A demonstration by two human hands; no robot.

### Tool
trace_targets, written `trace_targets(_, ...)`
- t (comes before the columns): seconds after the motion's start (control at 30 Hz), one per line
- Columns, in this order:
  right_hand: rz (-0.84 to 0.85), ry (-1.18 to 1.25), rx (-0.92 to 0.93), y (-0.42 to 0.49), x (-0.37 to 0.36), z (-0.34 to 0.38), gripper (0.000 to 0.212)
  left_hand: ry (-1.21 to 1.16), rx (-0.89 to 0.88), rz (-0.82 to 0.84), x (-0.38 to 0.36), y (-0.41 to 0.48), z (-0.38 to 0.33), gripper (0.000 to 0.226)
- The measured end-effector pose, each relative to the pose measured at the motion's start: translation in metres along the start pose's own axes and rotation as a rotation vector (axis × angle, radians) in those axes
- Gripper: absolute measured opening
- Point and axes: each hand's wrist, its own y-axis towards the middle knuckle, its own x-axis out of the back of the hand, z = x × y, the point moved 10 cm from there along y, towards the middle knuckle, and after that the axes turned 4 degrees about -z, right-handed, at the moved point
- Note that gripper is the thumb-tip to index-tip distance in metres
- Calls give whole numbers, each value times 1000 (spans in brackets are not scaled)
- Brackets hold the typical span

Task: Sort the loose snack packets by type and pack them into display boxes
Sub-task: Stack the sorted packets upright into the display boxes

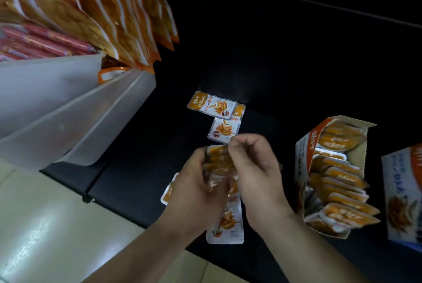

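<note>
Hands, two, at 6 o'clock. The left hand (196, 182) curls round a small stack of orange packets (219, 164). The right hand (253, 168) pinches the stack's upper edge with bent fingers. Both grips are narrow and occupied. Hazard: the foil is slick, and squaring the stack could let it fan out and drop.

Black shelf surface (274, 65), centre to 2 o'clock. Hazard: its near edge runs close under the wrists.

White bins (68, 111), 9 o'clock, with hanging pouches (102, 8) at 11 o'clock. Other stock, untouched.

Display box (302, 164), 3 o'clock, open and nearly full of matching packets standing on edge and leaning. Hazard: little room seems left, so forcing the stack in may buckle the rows or tip the box.

Second box (397, 191), far right, partly out of view, contents not visible. Hazard: packing into the wrong type.

Loose packets, flat on the shelf:
- Upper packet (212, 105) and lower packet (223, 130) at 12 o'clock, overlapping.
- Near packet (228, 225) beneath the wrists, likely to be swept off by a forearm.
- Hidden packet (167, 191) at 8 o'clock, mostly under the left hand, easily missed.
</note>
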Motion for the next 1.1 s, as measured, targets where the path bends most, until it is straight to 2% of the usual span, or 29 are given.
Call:
trace_targets(0.2,54,15,-153,-3,-11,-15,18,-81,-19,66,-4,-10,-9,51)
trace_targets(0.33,135,-61,-82,-18,4,31,25,-77,-124,79,-1,-9,-50,44)
trace_targets(0.43,19,-263,251,-25,57,105,34,-236,-114,153,-13,-8,-88,41)
trace_targets(0.5,-68,-543,418,-22,102,135,28,-312,-84,188,-25,-6,-106,43)
trace_targets(0.53,-91,-718,415,-15,124,134,23,-319,-84,201,-32,-4,-113,43)
trace_targets(0.6,-81,-968,284,0,162,113,23,-313,-107,203,-44,-2,-131,41)
trace_targets(0.67,-28,-1088,161,9,182,88,31,-306,-139,208,-59,1,-149,38)
trace_targets(0.77,63,-1221,104,13,181,68,43,-282,-189,258,-85,4,-170,40)
trace_targets(0.87,93,-1203,93,18,179,64,46,-232,-207,289,-108,9,-176,42)
trace_targets(0.97,171,-1063,74,22,182,53,41,-228,-201,270,-115,21,-173,43)
trace_targets(1.1,305,-858,185,-2,189,44,37,-206,-206,320,-123,22,-176,44)
